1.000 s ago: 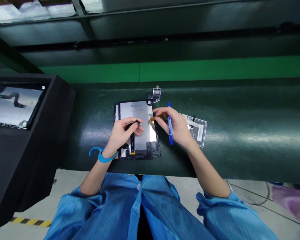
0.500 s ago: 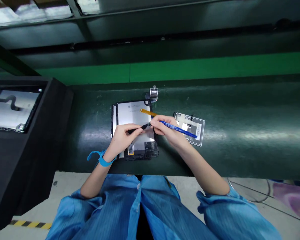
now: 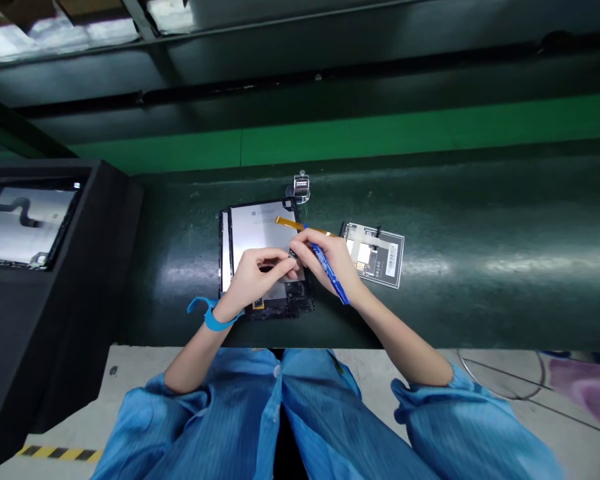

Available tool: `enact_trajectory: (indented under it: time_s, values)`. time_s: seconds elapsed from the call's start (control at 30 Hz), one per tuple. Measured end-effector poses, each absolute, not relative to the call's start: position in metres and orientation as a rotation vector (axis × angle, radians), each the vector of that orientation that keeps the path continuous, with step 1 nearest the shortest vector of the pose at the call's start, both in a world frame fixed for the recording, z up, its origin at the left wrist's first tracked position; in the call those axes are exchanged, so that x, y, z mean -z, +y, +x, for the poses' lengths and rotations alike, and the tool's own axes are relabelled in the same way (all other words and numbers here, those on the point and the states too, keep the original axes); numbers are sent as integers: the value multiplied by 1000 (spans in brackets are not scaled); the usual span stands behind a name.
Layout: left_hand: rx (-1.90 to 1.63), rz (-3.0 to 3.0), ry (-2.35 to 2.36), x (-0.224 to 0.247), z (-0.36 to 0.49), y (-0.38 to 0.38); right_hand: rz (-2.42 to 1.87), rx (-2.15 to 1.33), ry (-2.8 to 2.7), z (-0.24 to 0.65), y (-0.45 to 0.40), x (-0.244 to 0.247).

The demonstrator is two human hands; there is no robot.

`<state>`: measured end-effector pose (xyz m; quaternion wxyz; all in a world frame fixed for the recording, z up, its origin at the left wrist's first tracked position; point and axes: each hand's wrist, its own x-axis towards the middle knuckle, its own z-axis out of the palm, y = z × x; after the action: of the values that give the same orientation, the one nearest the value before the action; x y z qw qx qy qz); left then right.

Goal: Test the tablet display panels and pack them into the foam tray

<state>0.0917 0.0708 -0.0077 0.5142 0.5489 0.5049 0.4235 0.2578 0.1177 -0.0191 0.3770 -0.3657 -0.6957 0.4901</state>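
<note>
Over a tablet screen panel (image 3: 253, 230) with a silvery back and black edges, my two hands meet at the fingertips. My left hand (image 3: 257, 272) is closed in a pinch; a small dark piece shows at the fingertips, its kind unclear. A blue pen (image 3: 329, 272) with white print is gripped in my right hand (image 3: 334, 257), its rear end slanting down over the wrist. An amber flex cable (image 3: 289, 223) runs above the right knuckles; whether that hand holds it I cannot tell. Below the hands, the panel's lower edge carries black film (image 3: 297, 293).
A metal tally counter (image 3: 301, 187) stands behind the panel. To the right lies a flat device part (image 3: 391, 260) with a circuit board and label. A black box (image 3: 107, 220) at left holds another screen panel (image 3: 20, 230). The green table (image 3: 480, 220) extends right.
The black strip seen in my left fingers is now mostly hidden, and the hands are closer together. The pen in my right hand has swung to point more steeply downward. The view has shifted slightly.
</note>
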Motion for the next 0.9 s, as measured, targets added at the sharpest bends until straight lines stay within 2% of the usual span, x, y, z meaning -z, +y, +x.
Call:
enact_trajectory:
  time_s: [0.07,0.13,0.3,0.37,0.6,0.77,0.9]
  values:
    - [-987,1278,1167,6,90,71,-882,-1440,-1774,257,119,19]
    - [-979,1188,1154,6,85,73,-888,-1477,-1756,260,126,22]
    - [-1077,725,1200,12,61,84,-1205,-666,-1986,285,163,41]
    - [-1130,617,1198,17,51,90,-1266,-556,-2102,293,176,50]
    - [-1074,655,1305,24,36,111,-1290,-881,-2188,290,187,44]
    - [-975,679,1195,22,38,119,-1056,-1254,-2004,283,189,30]
    - [-924,568,1049,20,38,113,-1007,-1268,-1876,281,179,31]
